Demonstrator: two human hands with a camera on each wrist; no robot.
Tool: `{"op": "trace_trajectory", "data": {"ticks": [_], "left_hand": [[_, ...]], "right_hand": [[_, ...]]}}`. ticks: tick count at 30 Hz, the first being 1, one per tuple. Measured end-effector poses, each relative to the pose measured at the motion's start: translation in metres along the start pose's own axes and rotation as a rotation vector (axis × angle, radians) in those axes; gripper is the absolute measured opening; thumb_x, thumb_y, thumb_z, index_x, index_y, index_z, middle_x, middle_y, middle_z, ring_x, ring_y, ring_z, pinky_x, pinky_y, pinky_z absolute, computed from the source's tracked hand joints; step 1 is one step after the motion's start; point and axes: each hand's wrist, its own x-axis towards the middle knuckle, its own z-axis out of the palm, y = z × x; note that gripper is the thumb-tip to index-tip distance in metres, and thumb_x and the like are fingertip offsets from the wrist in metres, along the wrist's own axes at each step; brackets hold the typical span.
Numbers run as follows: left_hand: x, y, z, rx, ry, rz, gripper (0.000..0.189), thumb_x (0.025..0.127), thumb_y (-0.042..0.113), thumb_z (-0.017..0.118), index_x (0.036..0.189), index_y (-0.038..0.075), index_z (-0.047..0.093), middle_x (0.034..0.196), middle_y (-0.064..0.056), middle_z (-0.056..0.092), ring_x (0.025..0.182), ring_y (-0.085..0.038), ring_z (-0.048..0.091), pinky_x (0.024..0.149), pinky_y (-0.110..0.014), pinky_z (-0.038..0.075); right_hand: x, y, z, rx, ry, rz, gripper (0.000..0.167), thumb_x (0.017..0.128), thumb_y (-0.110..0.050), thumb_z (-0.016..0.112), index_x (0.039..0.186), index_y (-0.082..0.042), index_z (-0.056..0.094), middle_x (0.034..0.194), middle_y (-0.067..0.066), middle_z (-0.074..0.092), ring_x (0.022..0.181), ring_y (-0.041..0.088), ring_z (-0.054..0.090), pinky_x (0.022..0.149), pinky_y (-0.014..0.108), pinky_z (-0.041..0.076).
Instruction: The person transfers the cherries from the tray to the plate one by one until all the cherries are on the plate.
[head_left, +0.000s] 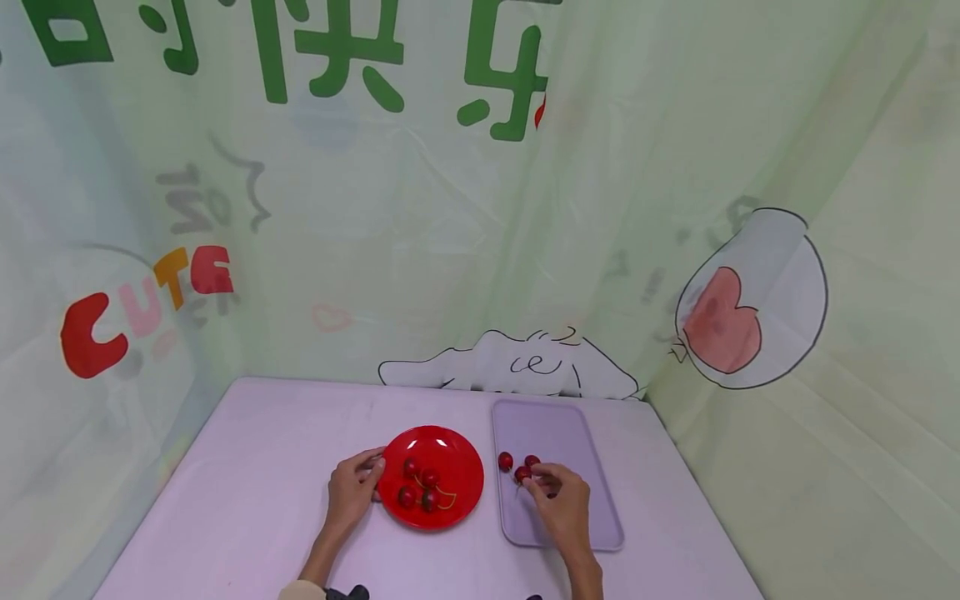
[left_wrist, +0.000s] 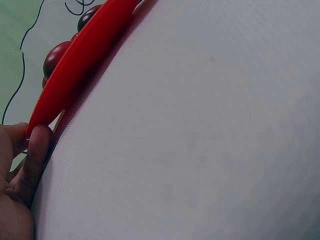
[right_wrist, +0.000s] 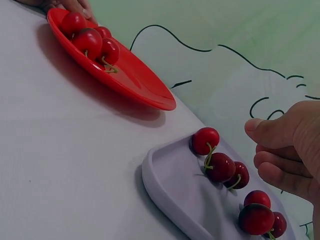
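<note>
The left hand (head_left: pixel 349 493) pinched the left rim of a red plate (head_left: pixel 462 461), thumb and fingers meeting at its edge. The plate was on the left half of the pale table (head_left: pixel 277 467), and four dark red plate cherries (head_left: pixel 407 497) lay close together on it, some with green stems showing. To the right, apart from the plate, was a lilac tray (head_left: pixel 536 427), its long side running from near to far. The right hand (head_left: pixel 561 504) hung over the tray with a gap between its thumb and bent fingers, and nothing showed between them. Six tray cherries (right_wrist: pixel 205 141) lay below it in two loose groups of three, as the right wrist view showed. Behind the far table edge hung a pale green curtain (head_left: pixel 600 208) with black line drawings and large green characters.
</note>
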Motion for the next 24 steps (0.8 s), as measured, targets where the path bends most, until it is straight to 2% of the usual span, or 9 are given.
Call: {"op": "trace_trajectory", "data": {"ticks": [5, 11, 18, 24], "left_hand": [[-0.001, 0.0, -0.001, 0.008, 0.006, -0.002, 0.033, 0.107, 0.014, 0.07, 0.14, 0.006, 0.074, 0.122, -0.02, 0.079, 0.056, -0.008, 0.063, 0.059, -0.017, 0.057], [-0.002, 0.001, -0.001, 0.003, 0.007, 0.004, 0.033, 0.107, 0.013, 0.07, 0.14, 0.006, 0.073, 0.122, -0.021, 0.078, 0.057, -0.008, 0.063, 0.059, -0.017, 0.057], [-0.001, 0.002, -0.001, 0.007, 0.003, 0.006, 0.033, 0.107, 0.012, 0.07, 0.139, 0.005, 0.074, 0.12, -0.02, 0.079, 0.056, -0.008, 0.063, 0.058, -0.017, 0.057], [0.001, 0.0, 0.0, -0.005, 0.01, 0.02, 0.031, 0.107, 0.01, 0.07, 0.137, 0.005, 0.075, 0.116, -0.02, 0.079, 0.052, -0.008, 0.061, 0.056, -0.018, 0.056]], "right_hand": [[0.0, 0.008, -0.004, 0.007, 0.004, 0.018, 0.021, 0.082, 0.009, 0.089, 0.101, 0.005, 0.082, 0.084, 0.015, 0.08, 0.067, -0.001, 0.065, 0.066, 0.014, 0.057], [0.001, 0.015, -0.01, -0.041, 0.043, 0.005, 0.018, 0.081, 0.007, 0.09, 0.098, 0.004, 0.082, 0.081, 0.013, 0.079, 0.065, -0.002, 0.062, 0.062, 0.013, 0.054], [0.001, 0.012, -0.021, -0.037, 0.045, 0.099, 0.014, 0.086, 0.007, 0.087, 0.098, 0.003, 0.083, 0.09, 0.018, 0.082, 0.067, -0.001, 0.064, 0.064, 0.011, 0.054], [0.003, 0.014, -0.03, -0.095, 0.054, 0.098, 0.011, 0.09, 0.005, 0.084, 0.1, 0.006, 0.082, 0.093, 0.021, 0.082, 0.07, -0.002, 0.064, 0.064, 0.012, 0.053]]}}
